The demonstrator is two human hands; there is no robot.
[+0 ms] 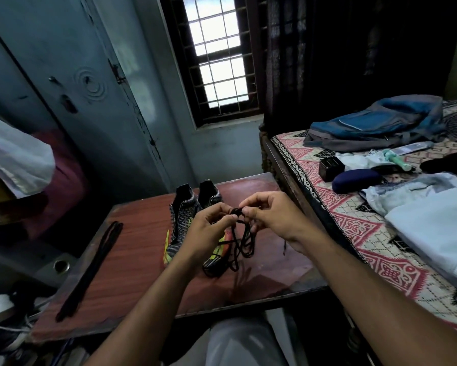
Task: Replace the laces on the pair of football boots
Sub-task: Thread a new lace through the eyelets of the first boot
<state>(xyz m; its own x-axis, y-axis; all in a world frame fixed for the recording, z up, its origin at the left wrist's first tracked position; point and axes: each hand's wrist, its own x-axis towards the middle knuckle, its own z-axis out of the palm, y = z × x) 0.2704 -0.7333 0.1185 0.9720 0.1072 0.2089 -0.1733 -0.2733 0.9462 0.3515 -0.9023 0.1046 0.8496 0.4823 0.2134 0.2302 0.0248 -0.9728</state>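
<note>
Two black-patterned football boots (181,220) with yellow and red trim stand side by side on a reddish-brown table (132,249), toes toward me. Above them my left hand (208,233) and my right hand (272,215) pinch a bundled black lace (241,239) between fingertips and thumbs. Its loops hang down over the right boot. A second black lace (95,262), folded long and flat, lies on the table's left side.
A bed (354,233) with a patterned sheet runs along the right, carrying a blue backpack (375,122), folded clothes and small items. A grey-blue cupboard (76,88) stands at the left, a window behind the table. Shoes lie on the floor at lower left.
</note>
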